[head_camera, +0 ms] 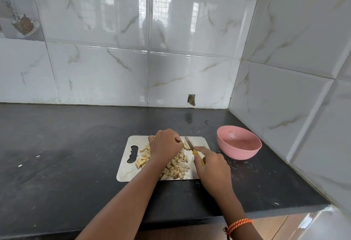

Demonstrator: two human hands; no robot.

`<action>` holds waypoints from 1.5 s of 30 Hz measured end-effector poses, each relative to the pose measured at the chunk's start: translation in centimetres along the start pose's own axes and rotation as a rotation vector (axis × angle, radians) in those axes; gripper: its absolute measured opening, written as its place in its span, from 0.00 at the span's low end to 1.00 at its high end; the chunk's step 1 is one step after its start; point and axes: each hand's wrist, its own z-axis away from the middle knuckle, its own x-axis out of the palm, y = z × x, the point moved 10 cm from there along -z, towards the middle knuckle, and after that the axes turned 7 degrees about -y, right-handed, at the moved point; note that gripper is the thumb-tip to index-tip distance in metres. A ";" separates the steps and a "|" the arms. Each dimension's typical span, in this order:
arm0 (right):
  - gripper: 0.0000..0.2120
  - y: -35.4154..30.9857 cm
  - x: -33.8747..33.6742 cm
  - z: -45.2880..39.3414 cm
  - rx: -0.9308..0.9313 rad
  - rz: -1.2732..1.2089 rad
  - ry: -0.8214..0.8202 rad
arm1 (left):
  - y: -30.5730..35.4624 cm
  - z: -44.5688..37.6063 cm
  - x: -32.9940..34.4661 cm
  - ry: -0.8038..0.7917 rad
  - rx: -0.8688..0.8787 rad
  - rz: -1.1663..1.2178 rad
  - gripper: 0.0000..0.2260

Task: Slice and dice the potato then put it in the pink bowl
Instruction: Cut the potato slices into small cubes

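A metal cutting board (pixel 131 141) lies on the dark counter (pixel 66 154), its near edge well back from the counter's front lip and its cut-out handle on the left. Diced potato pieces (pixel 179 163) are heaped across the board's middle and right, some close to its near edge. The left hand (pixel 165 144) is curled knuckles-up over the far part of the board, fingertips pressing down beside a few uncut potato strips (pixel 187 144); whether it actually pinches one I cannot tell, since the fingers hide the contact. The right hand (pixel 212 165) grips the yellow handle of a small knife (pixel 191 147), the blade angled toward the strips, its tip near the board's far edge. The pink bowl (pixel 239 145) stands off the board's right corner, apart from it, close to the tiled side wall (pixel 294 97). The counter left of the board is open.
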 end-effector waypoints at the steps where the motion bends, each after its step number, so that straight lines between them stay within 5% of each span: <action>1: 0.17 -0.1 -0.1 0.0 -0.004 0.017 -0.001 | 0.0 0.0 0.0 0.004 0.003 0.002 0.07; 45: 0.18 -1.3 0.8 -0.1 -0.097 0.156 -0.072 | -0.1 -0.2 -0.2 0.007 0.007 0.027 0.11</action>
